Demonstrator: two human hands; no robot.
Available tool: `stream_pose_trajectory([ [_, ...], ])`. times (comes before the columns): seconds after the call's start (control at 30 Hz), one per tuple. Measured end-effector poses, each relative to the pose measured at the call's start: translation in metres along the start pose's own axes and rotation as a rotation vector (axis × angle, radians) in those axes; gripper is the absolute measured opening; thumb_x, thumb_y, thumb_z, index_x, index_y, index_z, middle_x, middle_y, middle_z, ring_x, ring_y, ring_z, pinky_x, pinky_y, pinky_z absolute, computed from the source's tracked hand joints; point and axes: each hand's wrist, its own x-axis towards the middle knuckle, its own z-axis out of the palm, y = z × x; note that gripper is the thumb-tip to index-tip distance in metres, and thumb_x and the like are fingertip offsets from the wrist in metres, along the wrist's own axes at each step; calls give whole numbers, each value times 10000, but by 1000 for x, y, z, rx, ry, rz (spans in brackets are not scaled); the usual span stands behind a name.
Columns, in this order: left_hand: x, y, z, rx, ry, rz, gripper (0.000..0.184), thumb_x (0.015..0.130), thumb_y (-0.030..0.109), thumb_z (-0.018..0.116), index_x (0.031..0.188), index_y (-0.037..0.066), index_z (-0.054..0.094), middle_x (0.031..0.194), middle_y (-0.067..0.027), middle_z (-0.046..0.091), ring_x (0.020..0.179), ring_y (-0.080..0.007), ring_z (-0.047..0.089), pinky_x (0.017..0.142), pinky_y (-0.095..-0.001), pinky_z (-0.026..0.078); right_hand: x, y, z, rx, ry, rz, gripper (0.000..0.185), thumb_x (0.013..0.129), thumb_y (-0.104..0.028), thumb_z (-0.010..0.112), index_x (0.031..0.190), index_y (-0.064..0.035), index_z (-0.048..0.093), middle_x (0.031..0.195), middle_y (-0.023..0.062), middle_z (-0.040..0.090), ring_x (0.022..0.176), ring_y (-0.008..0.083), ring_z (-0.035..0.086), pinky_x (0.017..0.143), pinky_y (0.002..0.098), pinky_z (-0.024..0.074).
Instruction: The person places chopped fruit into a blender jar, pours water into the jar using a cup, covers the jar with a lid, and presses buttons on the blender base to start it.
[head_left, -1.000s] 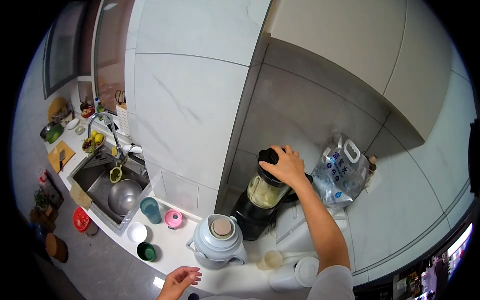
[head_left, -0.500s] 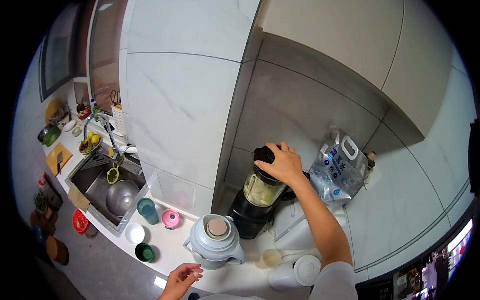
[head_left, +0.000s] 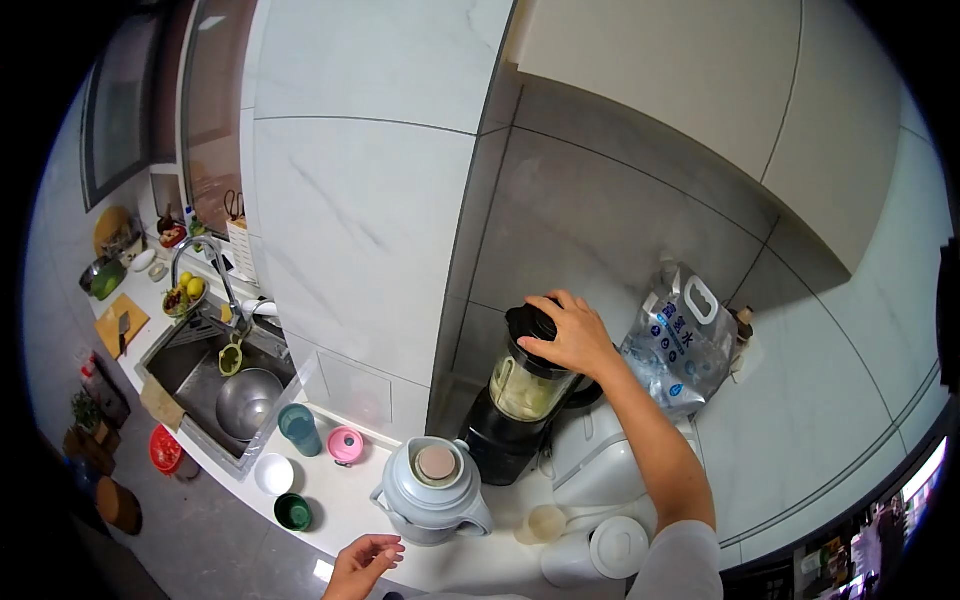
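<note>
A black blender (head_left: pixel 508 437) stands on the counter against the wall, its clear jar (head_left: pixel 526 386) holding pale yellow-green chunks. My right hand (head_left: pixel 572 338) grips the black blender lid (head_left: pixel 530 324) from above, fingers over its far edge and thumb at the near side. My left hand (head_left: pixel 364 566) hovers low by the counter's front edge, fingers loosely bent and apart from the thumb, with nothing visible in it. Nearest to it is a pale blue thermal jug (head_left: pixel 433 490) with a beige stopper.
Left of the jug are a teal cup (head_left: pixel 299 430), a pink lid (head_left: pixel 345 445), a white bowl (head_left: pixel 274 474) and a green cup (head_left: pixel 293 512). On the right stand a beige cup (head_left: pixel 541 524), a white canister (head_left: pixel 592 555) and a water bag (head_left: pixel 680 340). A sink (head_left: pixel 200 375) lies far left.
My right hand has shifted slightly back toward the right side of the lid, showing more of its top. The view has moved a little; my left hand stays near the counter edge.
</note>
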Motion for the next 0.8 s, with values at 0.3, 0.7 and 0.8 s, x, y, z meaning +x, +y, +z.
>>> stream_pose_trajectory([
  [0.3, 2, -19, -7, 34, -2, 41, 357, 953, 255, 620, 1195, -8, 603, 1061, -97, 661, 935, -174, 618, 821, -298, 494, 1, 10, 0, 28, -1, -80, 639, 739, -525, 689, 1275, -188, 601, 1279, 146, 546, 1157, 354, 525, 991, 472, 413],
  [0.7, -7, -8, 1, 20, 30, 4, 343, 950, 219, 617, 1199, -16, 594, 1064, -113, 666, 952, -187, 627, 844, -312, 498, 2, 16, -2, 74, -56, -141, 650, 744, -516, 696, 1298, -195, 584, 1299, 140, 535, 1183, 361, 512, 1003, 456, 417],
  [0.8, -9, 4, 5, 17, 51, -26, 332, 944, 202, 621, 1179, -32, 593, 1047, -129, 669, 947, -190, 632, 850, -316, 501, 2, 18, -2, 57, -63, -136, 719, 749, -592, 675, 1339, -200, 552, 1310, 154, 525, 1201, 359, 495, 1012, 456, 403],
])
